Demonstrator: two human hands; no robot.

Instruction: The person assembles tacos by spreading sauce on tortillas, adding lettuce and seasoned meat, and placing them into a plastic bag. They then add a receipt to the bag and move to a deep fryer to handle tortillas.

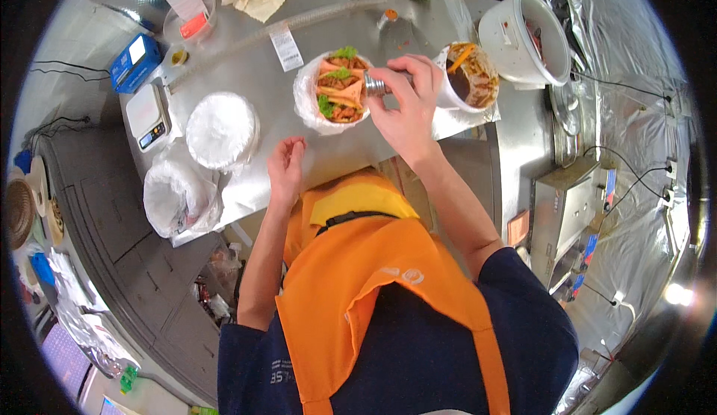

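Dressed in a bright orange apron [373, 280] — bib wide and smooth, narrowing toward a yellow band [358, 207] at the far end, crossed by a thin black strap [351, 218]. Small pale emblem printed near the middle of the bib. Underneath, a dark navy short-sleeved shirt [523, 318] with faint light lettering low on the left side. Sleeves ending above the elbows — forearms bare. No gloves, rings or watch visible on the left hand [286, 165] or the right hand [407, 109].
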